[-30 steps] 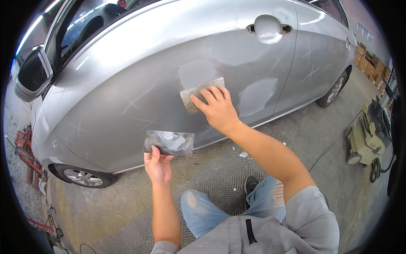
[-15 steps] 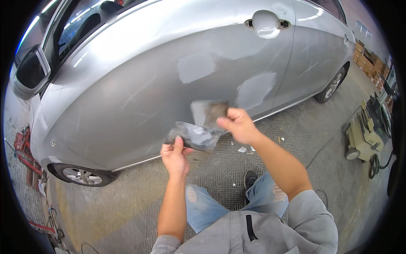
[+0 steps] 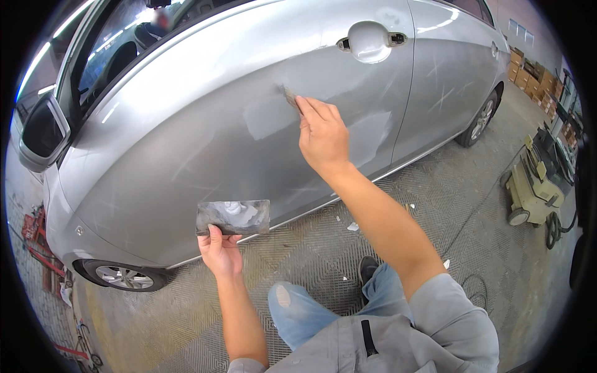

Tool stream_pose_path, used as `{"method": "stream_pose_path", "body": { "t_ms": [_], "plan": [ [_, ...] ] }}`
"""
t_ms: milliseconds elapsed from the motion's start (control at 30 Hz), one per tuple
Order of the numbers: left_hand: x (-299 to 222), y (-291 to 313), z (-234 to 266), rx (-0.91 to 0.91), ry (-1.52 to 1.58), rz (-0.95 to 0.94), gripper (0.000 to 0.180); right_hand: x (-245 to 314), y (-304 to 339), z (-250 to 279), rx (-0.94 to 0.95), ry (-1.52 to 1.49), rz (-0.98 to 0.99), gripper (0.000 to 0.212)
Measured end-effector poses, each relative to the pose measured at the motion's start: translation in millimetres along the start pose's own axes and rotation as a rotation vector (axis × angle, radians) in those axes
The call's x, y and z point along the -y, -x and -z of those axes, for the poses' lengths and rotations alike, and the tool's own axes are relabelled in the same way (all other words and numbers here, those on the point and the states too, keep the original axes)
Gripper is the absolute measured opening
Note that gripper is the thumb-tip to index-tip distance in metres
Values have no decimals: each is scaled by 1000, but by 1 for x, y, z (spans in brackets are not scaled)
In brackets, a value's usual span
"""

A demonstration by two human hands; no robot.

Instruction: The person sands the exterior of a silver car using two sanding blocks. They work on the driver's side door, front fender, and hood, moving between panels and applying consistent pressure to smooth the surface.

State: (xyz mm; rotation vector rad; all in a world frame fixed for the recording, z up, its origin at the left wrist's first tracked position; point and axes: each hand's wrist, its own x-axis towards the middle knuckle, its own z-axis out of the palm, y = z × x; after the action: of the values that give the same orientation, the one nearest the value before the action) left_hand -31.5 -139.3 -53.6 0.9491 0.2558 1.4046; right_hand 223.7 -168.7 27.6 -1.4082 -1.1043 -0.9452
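Note:
A silver car door point(image 3: 168, 168) fills the view in front of me, with pale grey filler patches point(image 3: 265, 119) on its panel. My right hand point(image 3: 324, 133) pinches a thin putty spreader point(image 3: 290, 97), seen nearly edge-on against the upper door beside the left patch. Whether its far edge touches the metal is hard to tell. Low on the left, my left hand point(image 3: 221, 252) grips the lower edge of a flat rectangular palette point(image 3: 214, 214), thumb on top. Grey-white putty point(image 3: 241, 211) lies smeared across it.
The door handle recess point(image 3: 372, 42) is at upper right, the side mirror point(image 3: 45, 133) at far left. A wheeled beige machine point(image 3: 535, 193) with a hose stands at right, cardboard boxes point(image 3: 528, 78) behind it. White scraps point(image 3: 352, 227) and a cable lie on the patterned floor.
My right hand has carried the spreader away from the palette, up to the door's upper panel. My left hand has moved the palette left and slightly down.

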Motion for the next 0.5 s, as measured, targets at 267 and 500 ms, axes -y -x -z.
{"method": "stream_pose_path", "body": {
  "t_ms": [267, 500],
  "plan": [
    [-2, 4, 4, 10, -5, -8, 23, 7, -2, -4, 59, 23, 34, 31],
    [1, 2, 0, 8, 3, 26, 23, 5, -6, 2, 50, -7, -3, 31]
  ]
}}
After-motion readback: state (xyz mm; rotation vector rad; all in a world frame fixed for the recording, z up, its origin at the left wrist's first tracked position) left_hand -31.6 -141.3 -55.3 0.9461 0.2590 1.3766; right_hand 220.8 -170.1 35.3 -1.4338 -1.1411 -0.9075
